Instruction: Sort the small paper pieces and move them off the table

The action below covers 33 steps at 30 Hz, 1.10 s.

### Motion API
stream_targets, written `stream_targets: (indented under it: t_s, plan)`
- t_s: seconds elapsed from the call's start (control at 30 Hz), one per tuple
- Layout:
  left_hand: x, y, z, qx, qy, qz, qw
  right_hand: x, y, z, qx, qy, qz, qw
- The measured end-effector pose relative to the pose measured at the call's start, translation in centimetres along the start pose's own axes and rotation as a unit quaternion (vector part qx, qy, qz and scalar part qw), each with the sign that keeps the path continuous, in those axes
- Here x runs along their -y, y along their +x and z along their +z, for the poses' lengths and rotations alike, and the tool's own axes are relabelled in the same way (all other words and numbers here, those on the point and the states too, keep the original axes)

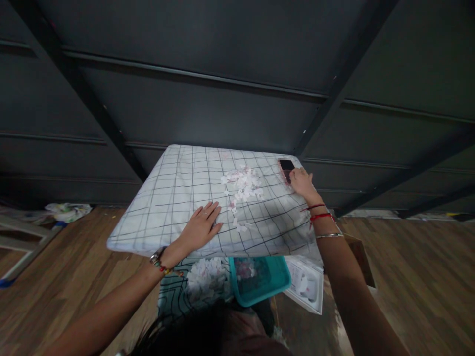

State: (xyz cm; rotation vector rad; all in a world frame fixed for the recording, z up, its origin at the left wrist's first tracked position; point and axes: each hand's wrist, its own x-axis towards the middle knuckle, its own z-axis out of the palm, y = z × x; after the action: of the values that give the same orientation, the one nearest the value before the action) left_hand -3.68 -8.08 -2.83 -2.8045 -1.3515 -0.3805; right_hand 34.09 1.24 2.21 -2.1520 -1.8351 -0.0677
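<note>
My left hand (203, 223) lies flat on the white checked cloth (174, 198) covering the table, palm down with fingers stretched and nothing in it. Close to its right is a scattered heap of small white paper-like pieces (245, 185), too small to identify. At the far right corner lies a dark phone (286, 165) with a pinkish edge. My right hand (302, 183) has curled fingers closed at the near right side of the phone, partly covering it.
Below the table's near edge sit a teal plastic basket (261, 298) with small items inside, a pile of white pieces (208, 279) on patterned cloth, and an open white box (306, 287). A dark panelled wall (208, 109) stands behind the table. A metal frame (35, 242) is at left.
</note>
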Motion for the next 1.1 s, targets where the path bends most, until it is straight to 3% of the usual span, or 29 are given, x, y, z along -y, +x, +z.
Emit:
stream_targets:
  t_s: [0.4,0.53,0.63,0.73,0.83,0.87,0.97,1.1]
  plan:
    - [0.1,0.0,0.2,-0.003,-0.005,0.001,1.000,-0.8,0.3,0.3,0.024,0.017,0.025,0.999]
    - [0.1,0.0,0.2,0.000,0.000,0.002,1.000,-0.8,0.0,0.0,-0.004,0.044,0.010,0.999]
    - [0.1,0.0,0.0,-0.002,-0.002,0.001,1.000,0.9,-1.4,-0.3,-0.012,0.077,-0.042,0.996]
    - [0.0,0.0,-0.2,0.004,0.005,0.005,1.000,4.2,-4.8,-0.5,-0.005,0.113,-0.130,0.985]
    - [-0.2,0.1,-0.4,0.020,0.025,0.011,0.999,7.0,-8.6,-0.3,0.032,0.153,-0.282,0.946]
    - [-0.2,0.2,-0.5,0.027,0.034,0.012,0.999,7.4,-9.4,-0.2,0.035,0.153,-0.297,0.942]
    - [-0.3,0.4,-0.8,0.048,0.057,0.011,0.997,6.5,-8.8,0.0,-0.007,0.124,-0.263,0.957]
    - [-0.5,1.3,-2.0,0.054,0.071,0.005,0.996,2.7,-3.9,-0.5,-0.072,0.092,-0.178,0.977]
